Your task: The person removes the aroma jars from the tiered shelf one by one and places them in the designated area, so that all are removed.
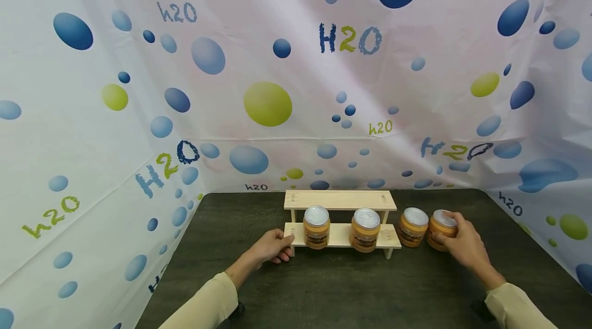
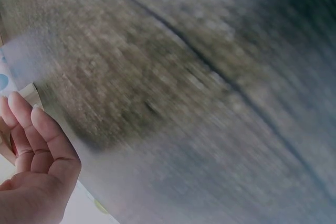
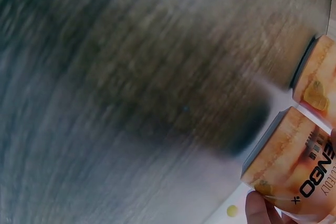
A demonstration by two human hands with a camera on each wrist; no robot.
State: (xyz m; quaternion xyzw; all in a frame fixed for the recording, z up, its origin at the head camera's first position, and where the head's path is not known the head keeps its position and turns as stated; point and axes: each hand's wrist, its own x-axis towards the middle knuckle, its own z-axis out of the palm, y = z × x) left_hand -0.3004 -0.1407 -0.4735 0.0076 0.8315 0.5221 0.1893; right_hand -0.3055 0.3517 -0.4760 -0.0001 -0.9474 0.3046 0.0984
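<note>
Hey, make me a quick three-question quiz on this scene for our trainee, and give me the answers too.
1. How many jars stand on the lower board of the shelf?
2. True or false: the left grip is holding a jar.
3. In the head view, what is the right grip holding?

Key:
1. Two.
2. False; it's at the lower board's left end.
3. The rightmost jar.
</note>
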